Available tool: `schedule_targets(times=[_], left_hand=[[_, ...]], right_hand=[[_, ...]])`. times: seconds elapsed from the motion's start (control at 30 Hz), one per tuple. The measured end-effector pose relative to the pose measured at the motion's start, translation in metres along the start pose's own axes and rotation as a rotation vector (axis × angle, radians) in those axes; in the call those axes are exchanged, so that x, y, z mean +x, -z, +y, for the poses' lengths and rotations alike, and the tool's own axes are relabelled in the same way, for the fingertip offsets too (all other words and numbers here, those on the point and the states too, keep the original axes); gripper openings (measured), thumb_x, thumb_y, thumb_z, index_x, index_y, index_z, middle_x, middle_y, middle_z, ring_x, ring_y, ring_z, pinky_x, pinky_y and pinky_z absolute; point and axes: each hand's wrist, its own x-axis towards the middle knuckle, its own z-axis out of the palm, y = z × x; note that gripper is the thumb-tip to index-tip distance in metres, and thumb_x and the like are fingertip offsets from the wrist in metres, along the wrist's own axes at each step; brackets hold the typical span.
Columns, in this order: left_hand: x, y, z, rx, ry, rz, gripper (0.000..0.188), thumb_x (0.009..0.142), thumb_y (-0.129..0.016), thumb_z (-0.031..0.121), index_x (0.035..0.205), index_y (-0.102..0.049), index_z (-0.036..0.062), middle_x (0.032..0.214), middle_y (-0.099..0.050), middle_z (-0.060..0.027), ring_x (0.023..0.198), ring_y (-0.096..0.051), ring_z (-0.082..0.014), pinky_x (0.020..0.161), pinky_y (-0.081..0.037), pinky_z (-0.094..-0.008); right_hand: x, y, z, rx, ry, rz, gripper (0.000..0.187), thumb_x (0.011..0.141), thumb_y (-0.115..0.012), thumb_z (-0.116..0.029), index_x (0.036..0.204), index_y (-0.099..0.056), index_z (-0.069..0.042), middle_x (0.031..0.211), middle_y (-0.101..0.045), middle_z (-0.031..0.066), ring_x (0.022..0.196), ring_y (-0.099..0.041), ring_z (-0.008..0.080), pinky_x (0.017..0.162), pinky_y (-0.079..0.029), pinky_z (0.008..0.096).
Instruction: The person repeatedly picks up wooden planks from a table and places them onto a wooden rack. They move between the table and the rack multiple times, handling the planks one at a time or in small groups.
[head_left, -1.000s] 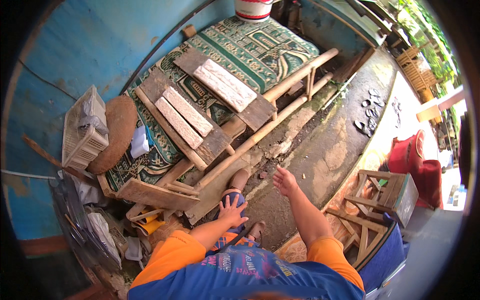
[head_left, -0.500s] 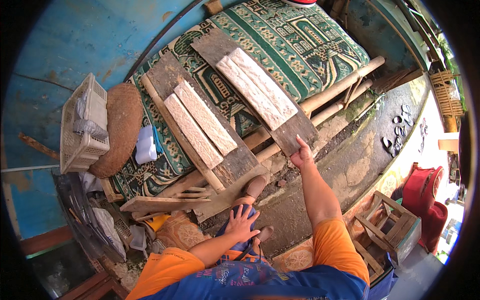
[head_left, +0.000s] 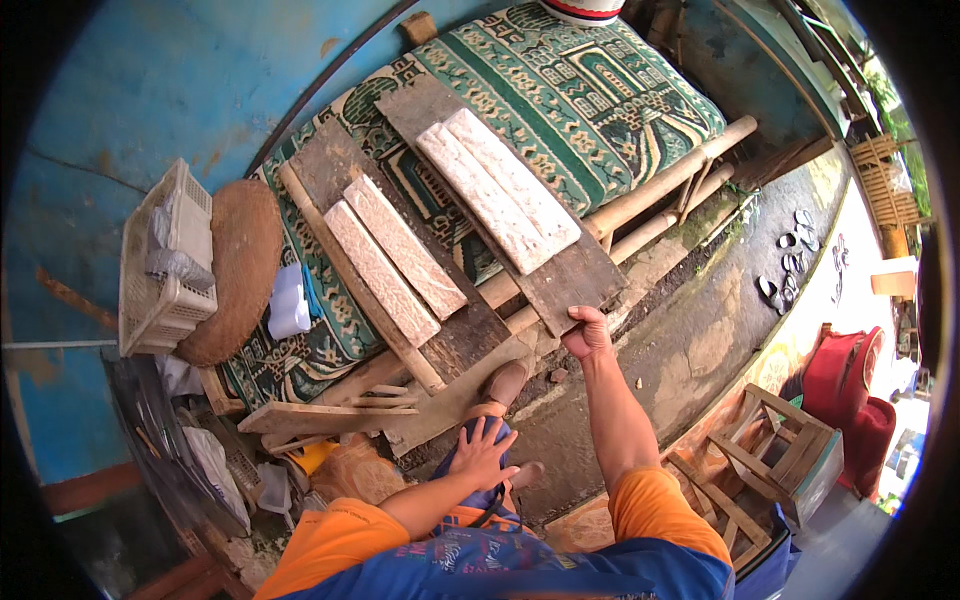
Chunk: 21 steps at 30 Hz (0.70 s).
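Note:
My right hand [head_left: 588, 333] grips the near end of a dark wooden board [head_left: 572, 285], thumb curled at its edge. Two long, pale, rough-textured slabs [head_left: 497, 188] lie side by side on that board. To its left, a second wooden board [head_left: 462, 345] carries two similar pale slabs [head_left: 396, 262] with a narrow gap between them. Both boards rest across a green patterned rug [head_left: 590, 110]. My left hand [head_left: 482, 452] lies on my bent knee, fingers spread and holding nothing.
A bamboo rail [head_left: 680, 178] edges the rug's platform. Against the blue wall stand a white plastic basket [head_left: 170, 265] and a round woven tray [head_left: 238, 265]. A wooden stool [head_left: 775, 450] and a red chair [head_left: 845, 400] are at right, with several sandals [head_left: 792, 262] beyond.
My right hand has shifted slightly left and nearer at the board's end, and its fingers are more curled. The whole view has moved a little. My left hand stays on the knee.

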Motion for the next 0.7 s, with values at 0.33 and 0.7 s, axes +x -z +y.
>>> schedule_targets(times=[0.33,0.7], left_hand=[[-0.023,-0.039,0.013,0.052,0.008,0.054,0.079,0.091,-0.048,0.066,0.156,-0.026,0.0276,0.163,-0.013,-0.0121,0.150,-0.008,-0.0398,0.116,-0.013,-0.0633],[0.015,-0.065,0.011,-1.154,-0.109,0.217,0.082,0.092,-0.036,0.072,0.151,-0.037,0.0149,0.154,-0.037,-0.0157,0.142,-0.033,-0.0399,0.115,-0.026,-0.0545]], right_hand=[[-0.156,0.012,0.025,0.039,0.090,0.121,0.062,0.064,-0.064,-0.001,0.124,-0.053,0.011,0.119,-0.064,0.0207,0.111,-0.062,0.0379,0.102,-0.047,0.0538],[-0.477,0.068,0.035,0.134,0.309,0.300,0.051,0.062,-0.063,0.001,0.114,-0.063,0.005,0.099,-0.070,0.0137,0.093,-0.068,0.0299,0.091,-0.053,0.0474]])
